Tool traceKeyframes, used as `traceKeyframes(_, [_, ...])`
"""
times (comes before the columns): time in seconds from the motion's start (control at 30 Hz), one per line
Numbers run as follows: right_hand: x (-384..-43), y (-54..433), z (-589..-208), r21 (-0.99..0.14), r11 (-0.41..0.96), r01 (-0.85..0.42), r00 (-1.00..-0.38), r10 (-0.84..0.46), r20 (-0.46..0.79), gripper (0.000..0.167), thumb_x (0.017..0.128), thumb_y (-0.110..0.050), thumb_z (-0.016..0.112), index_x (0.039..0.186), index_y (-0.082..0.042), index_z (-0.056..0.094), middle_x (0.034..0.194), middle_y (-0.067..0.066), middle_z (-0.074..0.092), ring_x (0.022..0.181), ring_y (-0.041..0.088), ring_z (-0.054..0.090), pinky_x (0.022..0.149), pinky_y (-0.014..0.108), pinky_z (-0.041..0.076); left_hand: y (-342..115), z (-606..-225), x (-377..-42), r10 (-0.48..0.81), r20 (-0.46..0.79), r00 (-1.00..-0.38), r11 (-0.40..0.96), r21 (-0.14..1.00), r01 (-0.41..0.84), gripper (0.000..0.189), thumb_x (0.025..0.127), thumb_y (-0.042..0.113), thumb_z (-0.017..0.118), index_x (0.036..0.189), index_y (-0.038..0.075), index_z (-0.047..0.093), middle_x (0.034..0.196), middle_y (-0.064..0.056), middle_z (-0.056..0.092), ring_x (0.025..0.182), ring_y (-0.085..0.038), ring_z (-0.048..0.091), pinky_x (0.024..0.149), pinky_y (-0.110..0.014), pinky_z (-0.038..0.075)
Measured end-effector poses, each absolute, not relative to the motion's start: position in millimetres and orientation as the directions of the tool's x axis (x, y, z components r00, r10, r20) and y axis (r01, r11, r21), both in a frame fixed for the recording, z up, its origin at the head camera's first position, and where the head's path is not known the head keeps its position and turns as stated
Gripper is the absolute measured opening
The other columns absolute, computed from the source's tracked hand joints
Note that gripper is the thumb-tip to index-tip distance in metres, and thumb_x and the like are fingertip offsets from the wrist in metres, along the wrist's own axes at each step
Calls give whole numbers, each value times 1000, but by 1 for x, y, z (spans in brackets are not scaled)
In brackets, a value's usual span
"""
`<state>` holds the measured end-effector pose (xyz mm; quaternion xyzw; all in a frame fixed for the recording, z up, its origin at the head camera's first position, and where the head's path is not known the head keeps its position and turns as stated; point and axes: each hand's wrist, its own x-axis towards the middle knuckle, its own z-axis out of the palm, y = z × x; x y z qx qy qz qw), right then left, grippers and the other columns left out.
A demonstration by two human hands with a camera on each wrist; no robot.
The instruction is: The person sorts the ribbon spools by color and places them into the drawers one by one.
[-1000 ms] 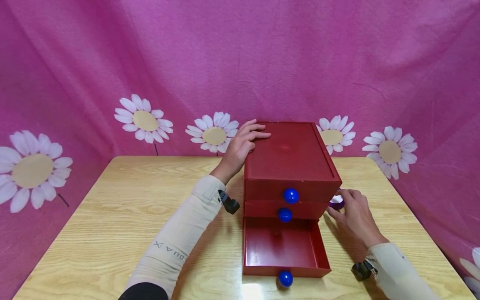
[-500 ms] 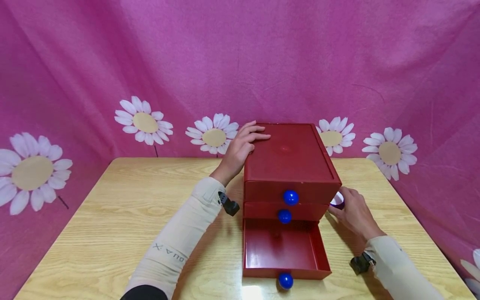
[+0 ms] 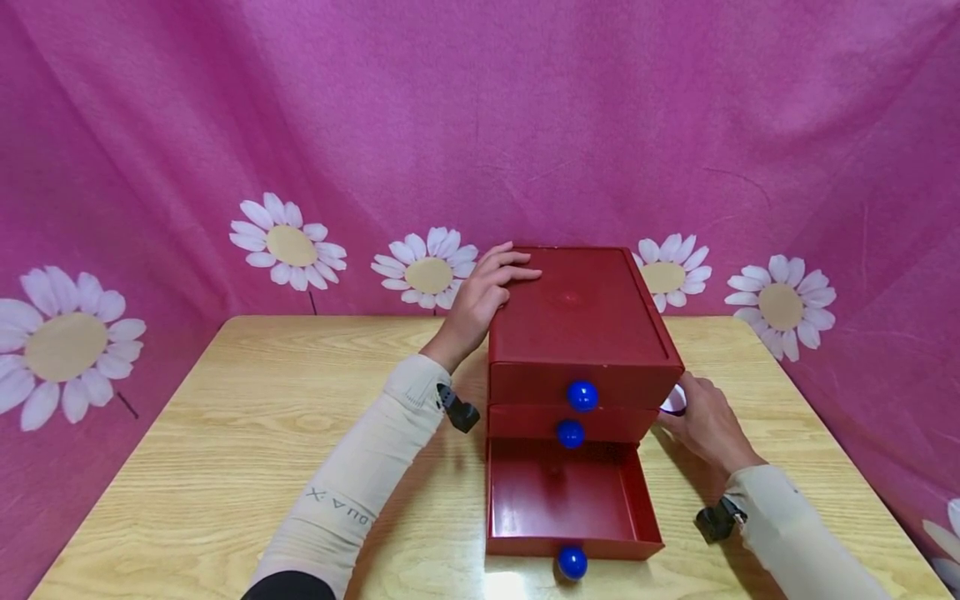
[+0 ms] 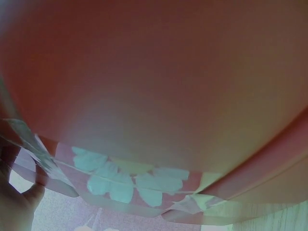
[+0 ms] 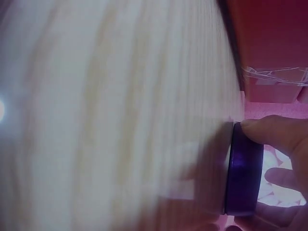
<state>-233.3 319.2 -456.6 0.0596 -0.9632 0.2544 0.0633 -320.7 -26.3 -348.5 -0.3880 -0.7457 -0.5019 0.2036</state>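
A red three-drawer cabinet (image 3: 581, 312) with blue knobs stands on the wooden table. Its bottom drawer (image 3: 566, 500) is pulled out, with a bare inside. My left hand (image 3: 476, 300) rests on the cabinet's top left edge, fingers stretched over the top. By the cabinet's right side, my right hand (image 3: 708, 421) grips a short, round purple object (image 5: 245, 171) with a white inside. In the right wrist view, the thumb (image 5: 274, 132) lies at one end of its rim and fingers at the other; it is close over the table. The cabinet's corner hides part of it in the head view.
A pink cloth (image 3: 525, 125) with large white daisies hangs behind the table and along both sides. The wooden table top (image 3: 300, 400) spreads out left of the cabinet. The drawer's blue knob (image 3: 572, 563) sticks out toward the front edge.
My right hand has shifted slightly inward toward the cabinet, and the purple object has tilted so more of its white inside shows. The left hand and cabinet keep their places.
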Motion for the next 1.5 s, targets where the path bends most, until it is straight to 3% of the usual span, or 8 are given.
traceKeyframes(0.33, [-233,317,-458,-464,872,-154,-980,-77,182,80,78,-25,79,145,-12,38,108,20,55,102,38,46,80,56,44,-26,-348,-321,372,698,-612,188,589,786,50,83,8,33,117,5,69,135,-10,53,140,-12,26,115,-31,19])
traceKeyframes(0.63, [-227,315,-456,-486,864,-130,-984,-52,172,81,79,-32,78,144,-5,37,122,28,52,111,45,48,89,64,43,-25,-346,-319,378,683,-625,161,616,771,47,83,-4,34,116,-7,66,135,-23,50,141,-31,25,117,-41,15])
traceKeyframes(0.77, [-218,315,-454,-501,857,-124,-983,-37,181,76,80,-35,77,137,0,41,120,26,53,107,42,51,85,59,48,-25,-346,-321,376,688,-621,173,606,776,47,83,0,34,117,-2,67,135,-19,51,141,-25,26,116,-37,16])
traceKeyframes(1.0, [-196,313,-453,-474,862,-178,-955,-36,294,63,75,-23,81,122,3,49,109,24,57,99,38,52,81,53,46,-27,-348,-321,381,696,-609,195,583,789,50,84,9,33,119,6,69,136,-11,52,141,-12,25,115,-33,18])
traceKeyframes(1.5, [-141,298,-449,-434,863,-259,-889,-38,456,60,65,-15,86,112,4,55,101,19,60,93,34,54,76,42,39,-26,-348,-322,388,705,-594,167,580,798,49,85,5,33,120,4,68,137,-12,52,141,-19,26,116,-34,16])
